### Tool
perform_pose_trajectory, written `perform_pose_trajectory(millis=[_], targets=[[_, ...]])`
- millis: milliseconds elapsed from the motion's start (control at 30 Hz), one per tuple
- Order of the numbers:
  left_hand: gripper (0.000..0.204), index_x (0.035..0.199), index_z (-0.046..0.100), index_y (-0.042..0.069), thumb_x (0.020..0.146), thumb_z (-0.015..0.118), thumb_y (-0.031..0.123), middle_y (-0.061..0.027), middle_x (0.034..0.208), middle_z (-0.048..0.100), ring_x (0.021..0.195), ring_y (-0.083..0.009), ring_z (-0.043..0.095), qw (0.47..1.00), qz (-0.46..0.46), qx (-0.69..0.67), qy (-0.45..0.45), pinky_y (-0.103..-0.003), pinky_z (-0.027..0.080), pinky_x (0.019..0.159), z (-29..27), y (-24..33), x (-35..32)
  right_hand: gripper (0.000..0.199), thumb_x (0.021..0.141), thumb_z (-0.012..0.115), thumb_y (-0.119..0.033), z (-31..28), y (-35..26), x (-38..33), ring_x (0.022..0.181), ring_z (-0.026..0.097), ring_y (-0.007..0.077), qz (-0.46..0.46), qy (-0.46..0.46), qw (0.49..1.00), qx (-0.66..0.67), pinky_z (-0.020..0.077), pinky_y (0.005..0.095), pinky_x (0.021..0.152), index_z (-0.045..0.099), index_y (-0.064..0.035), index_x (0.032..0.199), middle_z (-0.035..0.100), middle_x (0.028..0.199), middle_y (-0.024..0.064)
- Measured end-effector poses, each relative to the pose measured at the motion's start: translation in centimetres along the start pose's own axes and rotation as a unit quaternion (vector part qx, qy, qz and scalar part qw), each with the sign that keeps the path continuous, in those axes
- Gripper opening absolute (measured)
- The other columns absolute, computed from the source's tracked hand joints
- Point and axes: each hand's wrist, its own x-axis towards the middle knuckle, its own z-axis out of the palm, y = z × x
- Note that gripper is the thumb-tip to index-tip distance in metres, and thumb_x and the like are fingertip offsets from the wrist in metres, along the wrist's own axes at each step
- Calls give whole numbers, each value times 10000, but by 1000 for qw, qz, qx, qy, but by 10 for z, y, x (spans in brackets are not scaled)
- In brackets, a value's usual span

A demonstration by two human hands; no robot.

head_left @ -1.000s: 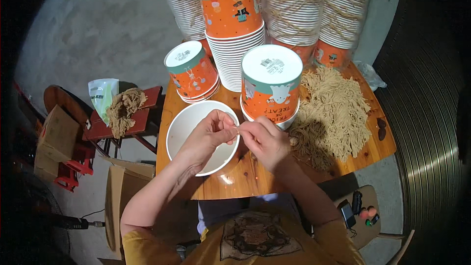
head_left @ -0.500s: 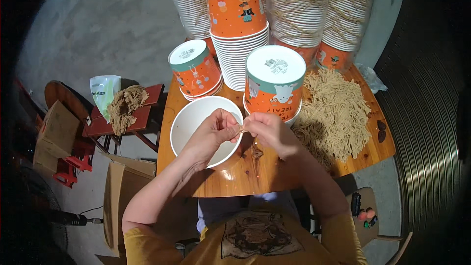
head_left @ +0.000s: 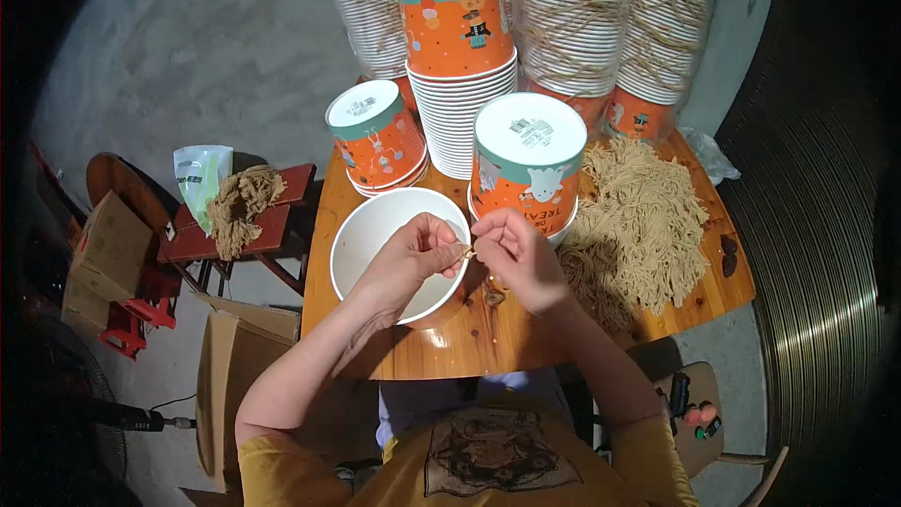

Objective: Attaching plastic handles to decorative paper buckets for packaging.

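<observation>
Over the rim of the white paper bowl [head_left: 366, 249], at about three o'clock on its circle, both hands meet on one short tan cord [head_left: 468, 251]. From left to right: the left hand [head_left: 413, 258] lies above the bowl's open mouth, fingers curled, thumb and forefinger pinched on the cord's left end. The cord runs roughly nine to three o'clock between the two pinches, only a small bit of it showing. The right hand [head_left: 518, 258] sits just past the rim, over the wooden table [head_left: 488, 343], likewise pinched on the cord's right end, the other fingers loosely folded. Both hands are equally near; whether the cord already passes through the bowl's wall is too small to tell. At one o'clock from the right hand stands an upturned orange cup [head_left: 526, 174], and at three o'clock lies the heap of tan cords [head_left: 648, 225].
</observation>
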Motion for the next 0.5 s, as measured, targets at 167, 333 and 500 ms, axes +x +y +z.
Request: perform_pose_trajectory(millis=[167, 333, 500], targets=[[121, 939, 482, 35, 884, 589, 21, -24, 857, 528, 751, -92, 516, 1000, 5, -20, 1, -212, 442, 709, 0, 0, 0, 118, 860, 621, -87, 2, -1, -5, 691, 613, 307, -234, 18, 921, -312, 478, 351, 589, 560, -32, 944, 602, 789, 126], [161, 1009, 470, 37, 883, 563, 1, -17, 894, 497, 821, -93, 488, 996, 49, 73, -18, -217, 424, 765, 3, 2, -6, 108, 877, 609, -98, 5, 6, -4, 625, 595, 182, -132, 34, 969, -203, 457, 302, 554, 557, -23, 933, 589, 734, 79], [196, 1044, 451, 47, 886, 563, 14, -13, 919, 472, 860, -93, 463, 984, 74, 164, 1, -219, 409, 783, 3, -4, -5, 92, 916, 576, -108, 9, 9, -7, 627, 510, 50, -3, 15, 998, -64, 422, 197, 558, 549, -31, 958, 557, 761, -18]])
